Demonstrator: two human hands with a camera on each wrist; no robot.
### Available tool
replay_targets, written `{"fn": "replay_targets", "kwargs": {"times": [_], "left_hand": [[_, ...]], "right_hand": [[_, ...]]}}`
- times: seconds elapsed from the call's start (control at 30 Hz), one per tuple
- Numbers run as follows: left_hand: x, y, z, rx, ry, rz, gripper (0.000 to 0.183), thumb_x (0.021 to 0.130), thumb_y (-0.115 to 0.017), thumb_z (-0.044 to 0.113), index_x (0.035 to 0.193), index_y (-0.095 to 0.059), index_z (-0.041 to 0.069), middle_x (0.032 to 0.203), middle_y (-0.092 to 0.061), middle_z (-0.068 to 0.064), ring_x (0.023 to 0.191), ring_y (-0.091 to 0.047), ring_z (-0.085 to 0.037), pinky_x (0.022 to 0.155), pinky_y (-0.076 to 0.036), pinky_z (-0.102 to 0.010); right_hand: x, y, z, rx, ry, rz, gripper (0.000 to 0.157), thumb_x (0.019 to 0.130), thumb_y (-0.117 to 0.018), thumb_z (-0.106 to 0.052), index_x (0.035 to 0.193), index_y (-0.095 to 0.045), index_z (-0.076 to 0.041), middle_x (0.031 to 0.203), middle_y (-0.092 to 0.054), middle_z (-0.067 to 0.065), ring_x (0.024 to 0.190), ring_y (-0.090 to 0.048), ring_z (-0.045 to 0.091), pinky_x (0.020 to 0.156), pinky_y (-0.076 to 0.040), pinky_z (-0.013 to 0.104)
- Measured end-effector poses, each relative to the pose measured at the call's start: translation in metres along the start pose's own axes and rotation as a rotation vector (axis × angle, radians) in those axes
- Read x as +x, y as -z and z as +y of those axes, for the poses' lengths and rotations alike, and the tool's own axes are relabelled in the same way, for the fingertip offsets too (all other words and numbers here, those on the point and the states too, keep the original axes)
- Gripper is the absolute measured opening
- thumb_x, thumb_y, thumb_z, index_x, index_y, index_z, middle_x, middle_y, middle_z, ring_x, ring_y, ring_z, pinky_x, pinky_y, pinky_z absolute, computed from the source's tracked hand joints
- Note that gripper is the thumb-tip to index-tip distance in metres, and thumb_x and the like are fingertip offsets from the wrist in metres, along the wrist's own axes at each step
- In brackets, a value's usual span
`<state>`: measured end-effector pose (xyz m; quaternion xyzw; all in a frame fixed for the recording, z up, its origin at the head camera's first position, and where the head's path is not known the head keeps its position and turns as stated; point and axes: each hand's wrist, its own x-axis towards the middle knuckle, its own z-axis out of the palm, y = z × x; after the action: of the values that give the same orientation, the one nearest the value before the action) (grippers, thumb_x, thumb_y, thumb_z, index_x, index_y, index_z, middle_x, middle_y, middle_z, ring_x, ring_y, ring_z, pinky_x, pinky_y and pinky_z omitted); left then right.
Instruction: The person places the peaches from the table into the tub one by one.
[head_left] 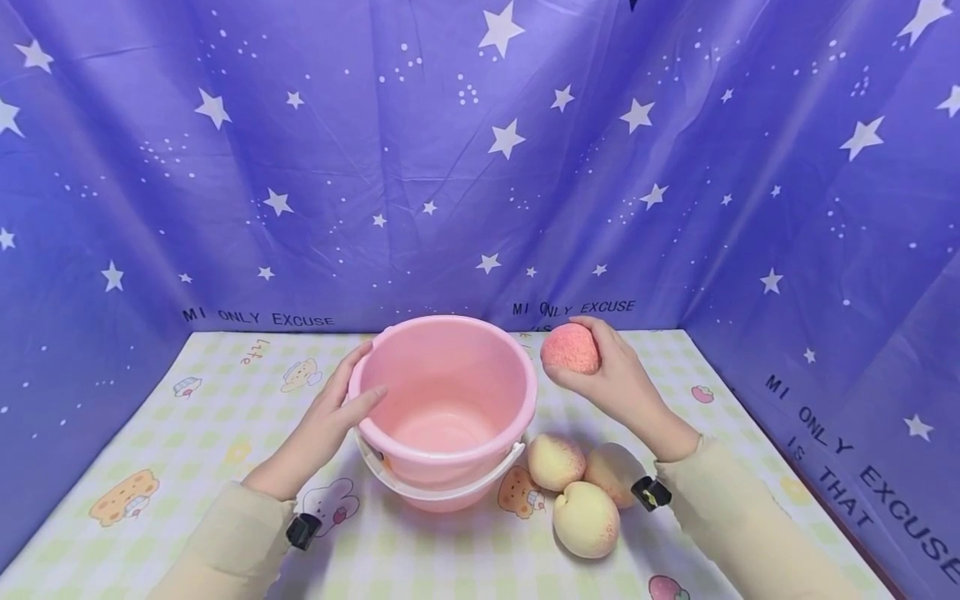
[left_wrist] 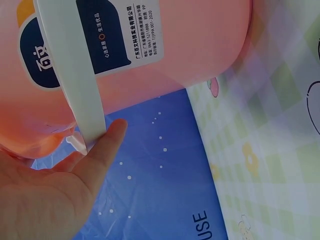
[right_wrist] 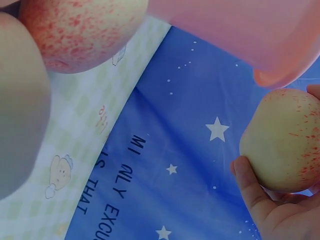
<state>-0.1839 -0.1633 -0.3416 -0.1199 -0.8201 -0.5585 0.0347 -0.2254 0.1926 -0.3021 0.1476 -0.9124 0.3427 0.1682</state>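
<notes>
A pink bucket (head_left: 444, 467) stands on the table, its mouth tipped toward the head camera and no fruit showing inside. My left hand (head_left: 337, 412) grips its left rim, thumb over the inside and fingers along the outer wall. In the left wrist view, the white handle (left_wrist: 75, 70) hangs down across the labelled side, by that hand. A reddish peach (head_left: 570, 349) is in my right hand (head_left: 618, 379), raised to the right of the bucket rim. From the right wrist, this peach (right_wrist: 282, 140) shows a pale yellow side with red speckles, thumb and fingers around it.
Three more peaches lie close together right of the bucket: one by its wall (head_left: 556, 462), a front peach (head_left: 587, 520) and a back peach (head_left: 611, 473) partly behind the right wrist. A checked cloth (head_left: 225, 400) covers the table. Blue star-patterned curtains (head_left: 420, 167) enclose the back and sides.
</notes>
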Motion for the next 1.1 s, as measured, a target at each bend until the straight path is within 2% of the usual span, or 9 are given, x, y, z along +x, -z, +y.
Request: {"fn": "replay_targets", "kwargs": {"times": [1.1], "left_hand": [[0.000,0.000,-0.001,-0.014,-0.004,-0.004,0.064,0.092,-0.052,0.037,0.147,-0.020,0.029,0.153,-0.019,-0.003,0.140,-0.014,-0.030,0.106,-0.011,-0.064]], "right_hand": [[0.005,0.005,-0.036,0.000,0.101,-0.004,0.071,0.071,-0.078,-0.040,0.130,-0.047,-0.015,0.124,-0.053,0.006,0.103,-0.054,0.023,0.078,-0.051,0.043]]}}
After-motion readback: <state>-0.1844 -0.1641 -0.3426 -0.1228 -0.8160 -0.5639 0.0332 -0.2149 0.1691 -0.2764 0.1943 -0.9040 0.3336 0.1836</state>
